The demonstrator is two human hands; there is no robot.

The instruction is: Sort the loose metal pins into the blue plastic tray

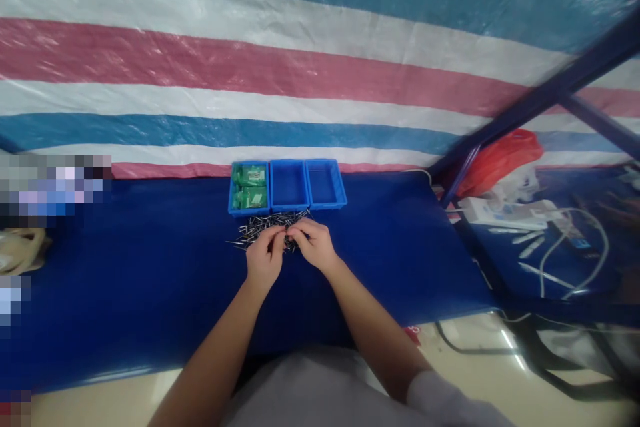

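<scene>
A loose heap of small dark and silvery pieces, like screws or rivets [260, 223], lies on the blue table top in front of the bins. My left hand [265, 255] and my right hand [314, 243] meet over the near side of this heap. Fingers and thumbs of both hands are pinched together, fingertips nearly touching. Whatever sits between them is too small to make out. Just behind the heap, three blue plastic bins stand side by side: the left bin [231, 203] holds green packets [251, 187], while the middle bin [289, 185] and right bin [324, 185] show bare bottoms.
The blue table [400, 247] ends in front of a striped tarpaulin wall [300, 73]. To the right, past a dark blue metal post [457, 180], a second surface carries a red plastic bag [500, 160], a white power strip [505, 213], pens and cables. A basket-like thing [25, 250] is at far left.
</scene>
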